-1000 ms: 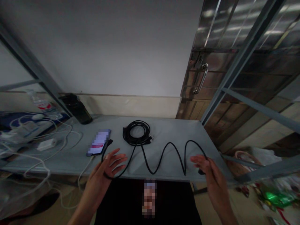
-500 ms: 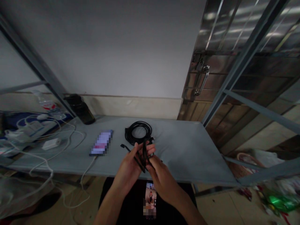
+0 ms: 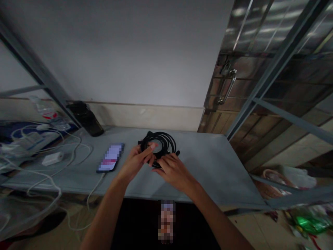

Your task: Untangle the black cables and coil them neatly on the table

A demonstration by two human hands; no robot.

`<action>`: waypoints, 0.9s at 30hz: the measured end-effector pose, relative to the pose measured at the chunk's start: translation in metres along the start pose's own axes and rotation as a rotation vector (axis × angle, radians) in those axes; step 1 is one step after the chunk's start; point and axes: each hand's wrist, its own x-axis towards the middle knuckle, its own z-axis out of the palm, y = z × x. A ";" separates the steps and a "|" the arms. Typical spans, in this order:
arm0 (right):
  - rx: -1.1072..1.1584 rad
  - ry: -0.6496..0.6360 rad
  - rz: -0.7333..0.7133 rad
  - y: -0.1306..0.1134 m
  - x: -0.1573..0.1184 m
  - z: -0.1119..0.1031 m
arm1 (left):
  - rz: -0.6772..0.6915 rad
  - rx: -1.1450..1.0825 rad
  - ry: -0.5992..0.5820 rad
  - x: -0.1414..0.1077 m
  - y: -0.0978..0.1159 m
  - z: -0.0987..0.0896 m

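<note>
A coiled black cable [image 3: 170,138] lies on the grey tabletop, its loops bunched together in front of me. My left hand [image 3: 137,158] grips the near left side of the loops, thumb pointing inward across them. At the lower right of the coil, my right hand [image 3: 171,168] has its fingers closed on the cable. A dark plug end sticks out just beyond the right fingers. Where the held cable ends and the coil under it begins, I cannot tell.
Left of the coil lies a phone [image 3: 111,157] on a white charging cord. Farther left are a dark bottle [image 3: 87,119], a white adapter [image 3: 52,158], tangled white cords and a clear water bottle [image 3: 50,116]. Metal frame posts [image 3: 256,99] rise at both sides. Another lit screen [image 3: 167,222] sits at my lap.
Both hands have moved forward, away from my body, bringing the black cable they held onto the larger coil on the tabletop. The view has shifted slightly.
</note>
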 end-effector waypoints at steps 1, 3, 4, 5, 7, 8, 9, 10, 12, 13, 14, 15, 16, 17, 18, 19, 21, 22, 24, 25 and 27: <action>-0.062 -0.005 0.004 0.010 0.009 0.006 | 0.055 0.088 0.073 0.012 -0.007 -0.009; -0.132 -0.006 0.025 0.029 0.026 0.021 | 0.146 0.337 0.245 0.036 -0.022 -0.025; -0.142 -0.004 0.035 0.037 0.034 0.029 | 0.186 0.455 0.329 0.046 -0.031 -0.033; -0.142 -0.004 0.043 0.045 0.041 0.038 | 0.203 0.521 0.381 0.054 -0.039 -0.041; -0.127 -0.012 0.047 0.058 0.050 0.054 | 0.223 0.603 0.462 0.065 -0.057 -0.054; -0.116 -0.019 0.047 0.063 0.052 0.060 | 0.226 0.623 0.492 0.067 -0.065 -0.059; -0.101 -0.026 0.046 0.066 0.053 0.066 | 0.230 0.646 0.524 0.069 -0.073 -0.064; -0.083 -0.032 0.046 0.069 0.053 0.071 | 0.234 0.665 0.555 0.069 -0.081 -0.068; -0.043 -0.038 0.047 0.073 0.050 0.078 | 0.252 0.713 0.594 0.067 -0.094 -0.073; -0.023 -0.037 0.050 0.075 0.048 0.079 | 0.268 0.743 0.596 0.066 -0.099 -0.074; -0.006 -0.037 0.053 0.075 0.045 0.080 | 0.286 0.779 0.586 0.064 -0.103 -0.075; 0.013 -0.036 0.054 0.076 0.043 0.080 | 0.304 0.819 0.568 0.063 -0.106 -0.075; 0.033 -0.038 0.051 0.075 0.041 0.080 | 0.318 0.857 0.548 0.062 -0.109 -0.075; 0.053 -0.042 0.045 0.075 0.040 0.081 | 0.327 0.887 0.529 0.060 -0.110 -0.074; 0.069 -0.047 0.038 0.074 0.039 0.081 | 0.330 0.906 0.515 0.060 -0.111 -0.074; 0.079 -0.054 0.033 0.073 0.039 0.081 | 0.332 0.919 0.506 0.059 -0.111 -0.073; 0.076 -0.073 0.028 0.071 0.039 0.082 | 0.333 0.924 0.495 0.058 -0.110 -0.071; 0.065 -0.083 0.029 0.071 0.039 0.083 | 0.333 0.924 0.491 0.057 -0.108 -0.070; 0.047 -0.093 0.031 0.070 0.039 0.083 | 0.335 0.934 0.488 0.056 -0.104 -0.069; 0.044 -0.091 0.032 0.069 0.039 0.083 | 0.336 0.941 0.485 0.056 -0.102 -0.068; 0.044 -0.081 0.039 0.068 0.039 0.082 | 0.335 0.957 0.474 0.055 -0.099 -0.067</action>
